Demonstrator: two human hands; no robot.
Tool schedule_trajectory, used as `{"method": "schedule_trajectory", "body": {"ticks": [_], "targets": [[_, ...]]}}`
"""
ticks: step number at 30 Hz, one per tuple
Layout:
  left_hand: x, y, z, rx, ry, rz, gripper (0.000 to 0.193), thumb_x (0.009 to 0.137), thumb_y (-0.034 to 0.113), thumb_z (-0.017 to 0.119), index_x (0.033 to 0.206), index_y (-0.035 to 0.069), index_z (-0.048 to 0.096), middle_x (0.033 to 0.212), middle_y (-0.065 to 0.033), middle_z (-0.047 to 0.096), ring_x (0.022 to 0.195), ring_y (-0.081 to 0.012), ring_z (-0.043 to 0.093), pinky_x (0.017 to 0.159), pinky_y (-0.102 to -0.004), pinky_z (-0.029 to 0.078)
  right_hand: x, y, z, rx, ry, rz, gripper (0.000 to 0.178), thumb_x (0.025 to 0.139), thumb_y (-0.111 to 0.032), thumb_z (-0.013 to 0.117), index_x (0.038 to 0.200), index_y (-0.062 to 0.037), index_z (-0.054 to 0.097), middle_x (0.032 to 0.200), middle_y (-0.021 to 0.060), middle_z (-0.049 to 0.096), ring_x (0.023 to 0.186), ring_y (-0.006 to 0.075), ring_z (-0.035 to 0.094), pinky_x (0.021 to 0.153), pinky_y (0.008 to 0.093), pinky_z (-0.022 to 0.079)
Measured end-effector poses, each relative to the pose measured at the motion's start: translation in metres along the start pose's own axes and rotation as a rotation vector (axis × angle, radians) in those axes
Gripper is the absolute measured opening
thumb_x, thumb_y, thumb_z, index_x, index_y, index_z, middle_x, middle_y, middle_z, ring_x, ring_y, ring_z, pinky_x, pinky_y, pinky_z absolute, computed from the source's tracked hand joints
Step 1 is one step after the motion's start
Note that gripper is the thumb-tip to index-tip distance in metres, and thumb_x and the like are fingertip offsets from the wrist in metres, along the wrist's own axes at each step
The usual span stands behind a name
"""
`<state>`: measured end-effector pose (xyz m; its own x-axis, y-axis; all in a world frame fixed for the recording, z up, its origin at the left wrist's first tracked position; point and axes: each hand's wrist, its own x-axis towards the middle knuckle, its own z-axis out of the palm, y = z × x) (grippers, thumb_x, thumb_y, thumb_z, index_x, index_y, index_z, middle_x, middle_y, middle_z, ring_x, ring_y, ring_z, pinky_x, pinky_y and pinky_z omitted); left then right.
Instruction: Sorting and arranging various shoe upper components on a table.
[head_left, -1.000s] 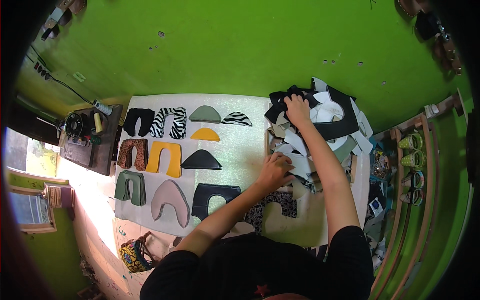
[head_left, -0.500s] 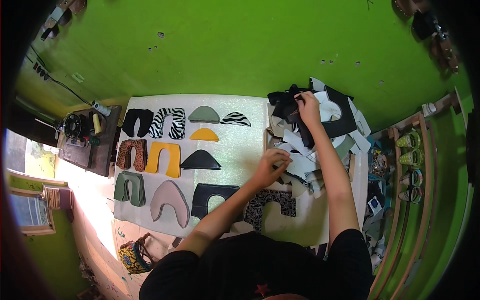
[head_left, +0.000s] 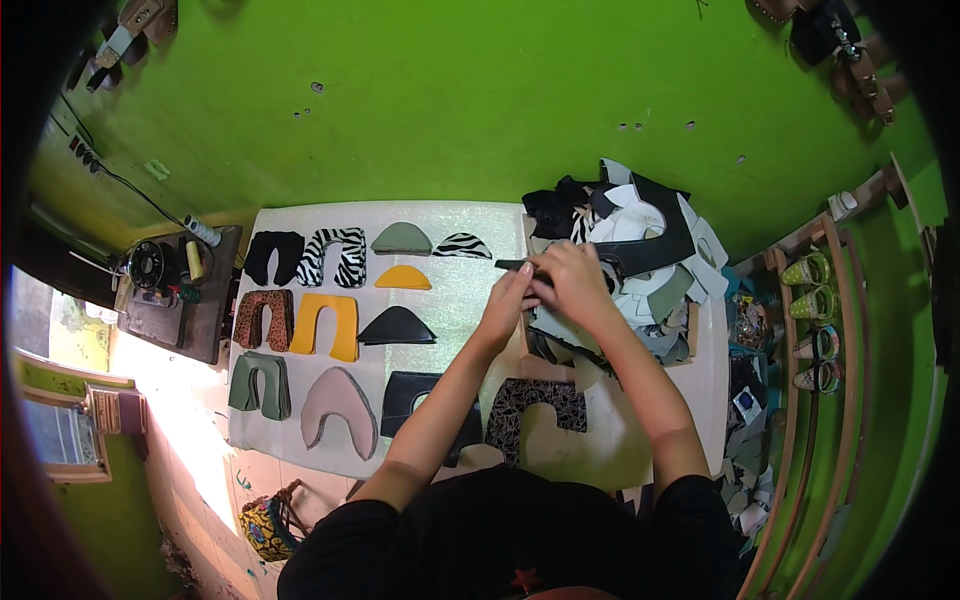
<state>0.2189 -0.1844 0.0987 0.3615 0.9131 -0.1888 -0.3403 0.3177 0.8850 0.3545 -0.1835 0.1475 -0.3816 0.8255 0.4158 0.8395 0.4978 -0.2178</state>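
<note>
My left hand (head_left: 507,308) and my right hand (head_left: 574,280) meet above the left edge of a box of scraps. Both are closed on a thin black piece of material (head_left: 512,265), whose end pokes out to the left; its full shape is hidden by my fingers. Under and behind the right hand lies a heap of leather-like scraps (head_left: 640,215) in white, black, grey-green and zebra pattern. Left of my hands sit a zebra half-moon piece (head_left: 463,245), a yellow half-moon piece (head_left: 403,278) and a black half-moon stack (head_left: 398,327).
U-shaped cut stacks line the white table (head_left: 300,450), among them yellow (head_left: 327,326), grey-green (head_left: 262,385), pink-grey (head_left: 340,408) and black patterned (head_left: 537,412). A sewing machine (head_left: 150,265) stands at left. Sandals (head_left: 808,270) hang on a wooden rack at right.
My right hand has come from the back of the scrap heap down and left to my left hand, bringing the black piece. The left hand has risen slightly and now grips it too.
</note>
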Motion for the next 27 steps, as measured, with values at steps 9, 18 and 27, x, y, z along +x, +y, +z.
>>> {"method": "schedule_trajectory", "body": {"ticks": [9,18,27], "targets": [[0.000,0.009,-0.035,0.027,0.193,0.071,0.029,0.093,0.020,0.039,0.109,-0.001,0.052,0.089,-0.0082,0.063,0.073,-0.0117,0.059,0.066,-0.0217,0.045,0.020,0.048,0.023,0.632,0.038,0.328,0.031,0.072,-0.017,0.065,0.098,-0.0016,0.059,0.071,0.0080,0.058,0.062,0.0196,0.055,0.059,0.0288,0.044],[-0.011,0.027,-0.038,0.109,0.140,0.067,0.026,0.089,0.017,0.045,0.106,-0.003,0.046,0.087,-0.0104,0.065,0.066,-0.0103,0.056,0.058,-0.0203,0.039,0.075,0.117,0.068,-0.054,0.075,0.733,0.043,0.070,-0.023,0.067,0.103,0.0005,0.052,0.087,0.0182,0.062,0.081,0.0351,0.060,0.069,0.0417,0.049],[-0.020,0.022,-0.058,0.055,0.099,0.110,0.019,0.089,0.008,0.044,0.106,0.002,0.048,0.094,-0.0068,0.061,0.064,-0.0085,0.052,0.066,-0.0228,0.044,0.073,0.114,0.072,-0.118,0.305,0.602,0.020,0.077,-0.016,0.054,0.088,0.0001,0.057,0.091,0.0168,0.055,0.080,0.0347,0.057,0.064,0.0430,0.046]]}}
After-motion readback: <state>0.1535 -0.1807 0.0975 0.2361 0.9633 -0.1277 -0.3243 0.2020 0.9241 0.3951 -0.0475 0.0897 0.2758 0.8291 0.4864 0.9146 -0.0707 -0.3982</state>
